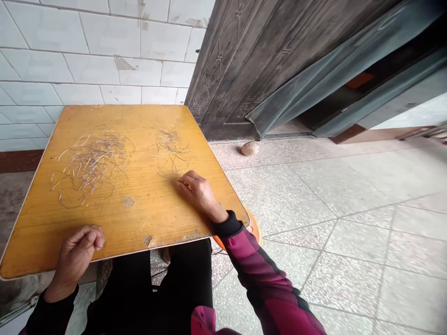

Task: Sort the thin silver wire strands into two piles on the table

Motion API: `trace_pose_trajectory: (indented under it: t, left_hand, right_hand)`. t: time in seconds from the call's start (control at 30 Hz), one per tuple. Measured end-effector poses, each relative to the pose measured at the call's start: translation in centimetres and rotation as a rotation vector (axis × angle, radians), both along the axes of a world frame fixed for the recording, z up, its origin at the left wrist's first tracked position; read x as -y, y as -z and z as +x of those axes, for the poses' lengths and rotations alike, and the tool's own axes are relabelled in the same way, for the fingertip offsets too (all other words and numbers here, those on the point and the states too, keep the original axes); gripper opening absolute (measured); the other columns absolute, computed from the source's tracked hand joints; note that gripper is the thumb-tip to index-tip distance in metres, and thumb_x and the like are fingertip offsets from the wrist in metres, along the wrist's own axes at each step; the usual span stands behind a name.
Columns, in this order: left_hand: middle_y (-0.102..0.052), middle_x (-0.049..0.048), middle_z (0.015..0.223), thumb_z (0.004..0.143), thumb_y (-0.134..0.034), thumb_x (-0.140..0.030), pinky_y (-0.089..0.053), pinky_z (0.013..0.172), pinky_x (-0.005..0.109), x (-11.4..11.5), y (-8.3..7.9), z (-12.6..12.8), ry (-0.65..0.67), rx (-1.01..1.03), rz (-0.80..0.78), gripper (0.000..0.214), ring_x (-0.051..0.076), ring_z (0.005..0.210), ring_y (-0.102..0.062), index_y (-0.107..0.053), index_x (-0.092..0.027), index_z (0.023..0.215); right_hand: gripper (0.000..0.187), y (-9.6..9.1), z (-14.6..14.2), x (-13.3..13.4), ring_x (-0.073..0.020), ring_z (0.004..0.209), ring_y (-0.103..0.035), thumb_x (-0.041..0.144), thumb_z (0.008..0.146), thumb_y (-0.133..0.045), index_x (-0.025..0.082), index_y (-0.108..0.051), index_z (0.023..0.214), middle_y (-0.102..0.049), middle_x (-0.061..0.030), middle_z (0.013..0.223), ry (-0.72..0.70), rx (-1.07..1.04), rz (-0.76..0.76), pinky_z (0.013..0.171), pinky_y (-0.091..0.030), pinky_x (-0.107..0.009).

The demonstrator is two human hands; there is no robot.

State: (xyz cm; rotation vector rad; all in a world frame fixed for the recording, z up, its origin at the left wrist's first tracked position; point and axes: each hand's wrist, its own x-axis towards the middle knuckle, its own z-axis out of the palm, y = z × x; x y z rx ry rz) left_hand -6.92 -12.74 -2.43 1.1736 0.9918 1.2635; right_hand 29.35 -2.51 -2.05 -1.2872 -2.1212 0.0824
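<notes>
Head view: the left hand (79, 251) is curled into a fist at the near edge of the yellow table (145, 179). Past it lies a big pile of thin wires (96, 160). Next comes a smaller pile (171, 145). Just beside that, the right hand (198, 190) has bent fingers; I cannot tell if they pinch anything.

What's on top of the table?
A larger heap of thin wires on the left, a smaller heap on the right. The right hand is near the smaller heap, the left hand at the near edge; surface beneath them is hidden.
</notes>
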Motion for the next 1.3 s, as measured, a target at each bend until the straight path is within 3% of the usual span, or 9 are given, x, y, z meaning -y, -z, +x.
trace_pose_trajectory:
  t: [0.1,0.2,0.33,0.5,0.6,0.73,0.97,1.13,1.3]
  left_hand:
    - [-0.06,0.0024,0.063,0.086,-0.065,-0.04,-0.045,0.058,0.027,-0.3,-0.6,-0.4,-0.017,-0.186,-0.028,0.026,0.015,0.06,-0.054,-0.067,-0.02,0.07]
    - [-0.07,0.0044,0.074,0.085,-0.066,-0.042,-0.048,0.063,0.028,-1.5,-2.0,-1.5,-0.013,-0.526,0.043,0.022,0.018,0.066,-0.062,-0.072,-0.021,0.082]
    - [-0.071,0.0058,0.087,0.089,-0.057,-0.043,-0.048,0.067,0.029,-4.6,-4.0,-2.3,-0.053,-0.989,0.301,0.027,0.02,0.076,-0.065,-0.071,-0.02,0.089]
    - [-0.066,0.0109,0.102,0.098,-0.041,-0.028,-0.047,0.074,0.033,-8.8,-4.5,0.6,0.053,-1.583,0.395,0.034,0.024,0.087,-0.065,-0.061,-0.018,0.124]
    - [-0.065,0.0128,0.099,0.098,-0.043,-0.032,-0.046,0.068,0.034,-10.3,-4.2,2.9,0.134,-1.764,0.313,0.031,0.026,0.082,-0.065,-0.063,-0.014,0.114]
    - [-0.064,0.015,0.097,0.098,-0.037,-0.022,-0.045,0.063,0.034,-10.5,-3.9,4.1,0.069,-1.835,0.254,0.029,0.026,0.079,-0.066,-0.063,-0.011,0.102]
    - [-0.065,0.0161,0.095,0.089,-0.036,-0.007,-0.043,0.06,0.035,-8.6,-4.0,3.2,-0.072,-1.857,0.16,0.029,0.029,0.078,-0.067,-0.062,-0.011,0.101]
    - [-0.067,0.0126,0.091,0.088,-0.045,-0.013,-0.04,0.06,0.033,-7.8,-4.0,1.7,-0.27,-1.763,0.201,0.019,0.027,0.08,-0.065,-0.061,-0.014,0.096]
    - [-0.066,0.0059,0.087,0.09,-0.049,-0.018,-0.043,0.067,0.03,-6.2,-3.7,0.4,-0.427,-1.512,0.314,0.012,0.021,0.079,-0.064,-0.06,-0.018,0.093]
  right_hand:
    - [0.021,0.5,-1.0,0.8,-0.0189,0.081,-0.062,0.025,0.098,-0.051,0.017,-0.071,0.1,-0.068,-0.0088,0.091,-0.119,0.042,0.029,0.072,-0.05,-0.032]
    - [0.026,1.0,-1.4,0.7,-0.0258,0.109,-0.06,0.03,0.097,-0.055,0.022,-0.067,0.119,-0.07,-0.0093,0.114,-0.177,0.145,0.058,0.091,-0.046,-0.043]
    - [0.043,1.5,-1.1,0.0,-0.0336,0.133,-0.046,0.042,0.095,-0.056,0.021,-0.059,0.133,-0.061,-0.012,0.136,-0.067,0.25,0.03,0.105,-0.034,-0.056]
    - [0.038,1.4,-0.4,-0.4,-0.0324,0.126,-0.052,0.04,0.097,-0.051,0.015,-0.065,0.123,-0.065,-0.0148,0.129,0.023,0.199,0.037,0.102,-0.04,-0.05]
    - [0.033,1.5,-0.3,-0.2,-0.0306,0.115,-0.058,0.035,0.096,-0.052,0.013,-0.069,0.114,-0.067,-0.0161,0.122,-0.003,0.148,0.036,0.095,-0.047,-0.046]
    - [0.029,1.6,-0.4,0.0,-0.029,0.108,-0.06,0.029,0.096,-0.052,0.013,-0.068,0.114,-0.066,-0.0167,0.12,-0.045,0.128,-0.008,0.091,-0.05,-0.046]
    - [0.027,1.3,-0.7,0.0,-0.029,0.105,-0.06,0.025,0.095,-0.051,0.014,-0.069,0.111,-0.066,-0.0169,0.117,-0.04,0.142,0.0,0.088,-0.05,-0.046]
    - [0.026,0.4,-1.5,0.5,-0.0313,0.106,-0.06,0.027,0.095,-0.052,0.015,-0.069,0.11,-0.065,-0.018,0.117,-0.022,0.13,0.038,0.087,-0.051,-0.049]
    - [0.024,-1.7,-4.7,1.3,-0.0255,0.109,-0.063,0.029,0.097,-0.052,0.017,-0.067,0.112,-0.066,-0.0145,0.117,-0.202,-0.077,-0.079,0.092,-0.052,-0.043]
